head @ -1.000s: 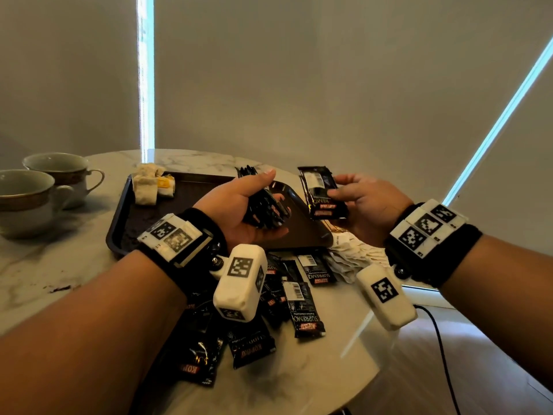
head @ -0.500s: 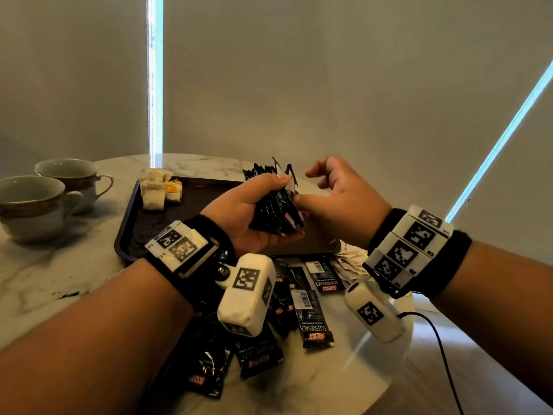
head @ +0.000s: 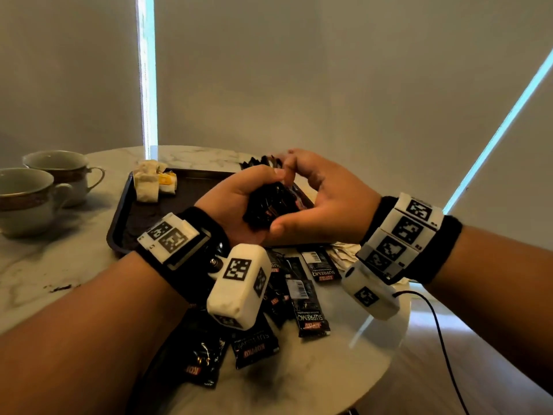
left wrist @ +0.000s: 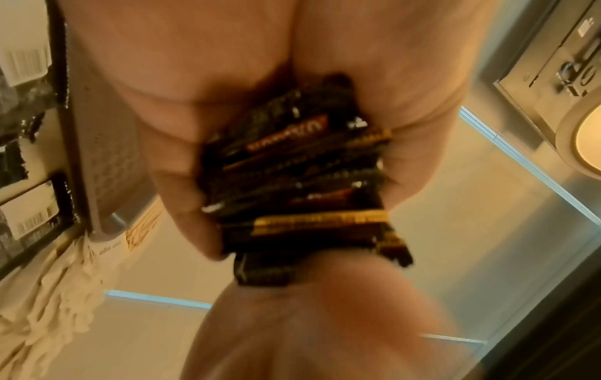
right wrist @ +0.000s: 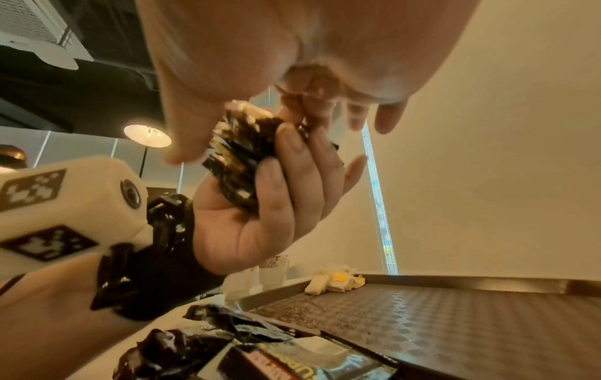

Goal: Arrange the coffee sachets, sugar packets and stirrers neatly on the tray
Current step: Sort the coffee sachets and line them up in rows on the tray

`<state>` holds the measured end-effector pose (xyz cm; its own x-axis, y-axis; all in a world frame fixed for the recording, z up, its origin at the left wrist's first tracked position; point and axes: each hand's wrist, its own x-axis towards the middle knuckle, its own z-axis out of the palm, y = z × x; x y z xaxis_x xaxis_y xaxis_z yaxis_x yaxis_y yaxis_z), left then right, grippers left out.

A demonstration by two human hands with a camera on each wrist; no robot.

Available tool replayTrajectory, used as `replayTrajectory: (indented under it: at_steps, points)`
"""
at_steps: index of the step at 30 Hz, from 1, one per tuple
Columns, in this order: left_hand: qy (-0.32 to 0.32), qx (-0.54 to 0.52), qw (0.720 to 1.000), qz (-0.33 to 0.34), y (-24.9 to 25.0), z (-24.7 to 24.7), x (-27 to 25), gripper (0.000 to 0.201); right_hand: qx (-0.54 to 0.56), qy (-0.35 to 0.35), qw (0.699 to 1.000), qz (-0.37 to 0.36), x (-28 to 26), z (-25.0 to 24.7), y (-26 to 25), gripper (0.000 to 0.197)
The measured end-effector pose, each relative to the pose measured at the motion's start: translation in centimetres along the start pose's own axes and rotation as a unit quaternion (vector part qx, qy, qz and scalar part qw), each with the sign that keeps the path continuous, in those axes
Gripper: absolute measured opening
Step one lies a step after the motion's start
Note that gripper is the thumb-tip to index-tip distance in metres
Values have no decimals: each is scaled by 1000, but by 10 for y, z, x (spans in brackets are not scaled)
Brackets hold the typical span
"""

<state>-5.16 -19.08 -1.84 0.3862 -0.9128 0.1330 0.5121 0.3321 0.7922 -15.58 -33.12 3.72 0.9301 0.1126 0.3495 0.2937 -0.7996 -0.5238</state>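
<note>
- Head view: the left hand holds a bundle of black coffee sachets on edge above the near side of the tray, fingers and thumb curled round it, likely so the pack can be squared up before it goes down as one block.
- The right hand meets the bundle from the other side, thumb under its near end and fingers bent over the far end; it seems to be tapping the ends level more than carrying the weight.
- Left wrist view: the sachet edges lie stacked but uneven, a few corners sticking out, which fits a bundle not yet tidy enough to set down.
- More loose sachets lie scattered on the marble table in front of the tray, within easy reach for later handfuls.
- A heap of white packets sits on the table just under the right wrist, probably the sugar.
- Some pale packets already rest in the tray's far left corner, leaving most of its floor bare.
- Two cups stand left of the tray.
- I cannot pick out any stirrers.
</note>
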Motion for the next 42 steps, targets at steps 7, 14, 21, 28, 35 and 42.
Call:
replayTrajectory:
  at_steps: [7,14,21,28,35,42]
  points:
    - [112,-19,991,72,11,-6,4,26,-106,-166,944,265,-27,-11,27,69]
    - [104,-17,992,66,6,-6,5,29,-199,-276,895,288,-56,23,42,69]
    - [108,-11,992,67,6,-8,6,32,-118,-241,914,303,-59,11,52,29]
    - [113,-7,990,81,6,-11,7,38,-3,-121,916,383,-47,-16,64,19]
    - [111,-14,990,80,7,-15,8,27,-236,-116,885,384,-34,2,63,39]
    - [116,-23,989,85,10,-18,8,23,-242,-234,878,341,-35,7,47,59]
